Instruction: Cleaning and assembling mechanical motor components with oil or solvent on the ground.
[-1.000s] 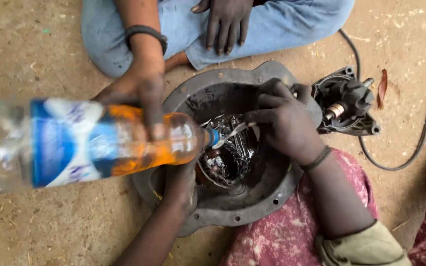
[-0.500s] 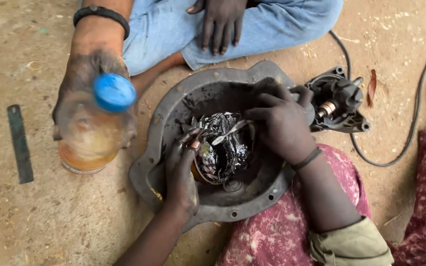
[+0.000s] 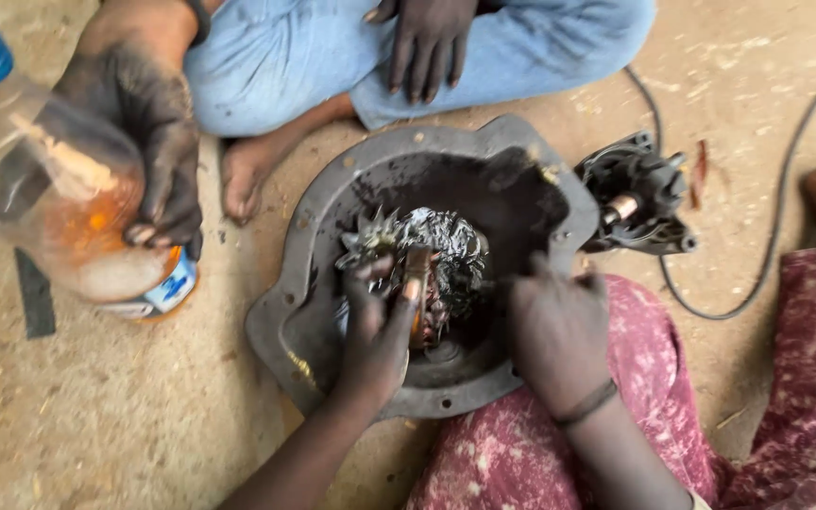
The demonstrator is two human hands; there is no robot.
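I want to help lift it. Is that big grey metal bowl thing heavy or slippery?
Probably heavy: the housing looks like thick cast metal with a bolted rim. Likely slippery too, since it and the gear inside glisten with oily liquid. It sits flat, so it shouldn't roll.

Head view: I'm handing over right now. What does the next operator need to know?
Left hand: fingers grip the gear cluster inside the round metal cover.
Right hand: rests on the cover's near rim; grip hidden.
A co-worker's hand holds a capped bottle of orange liquid, left of the cover. A motor part lies on the ground by the cover.
Done: cluster looks wet and shiny.
Left: it sits in the cover, black with grime.
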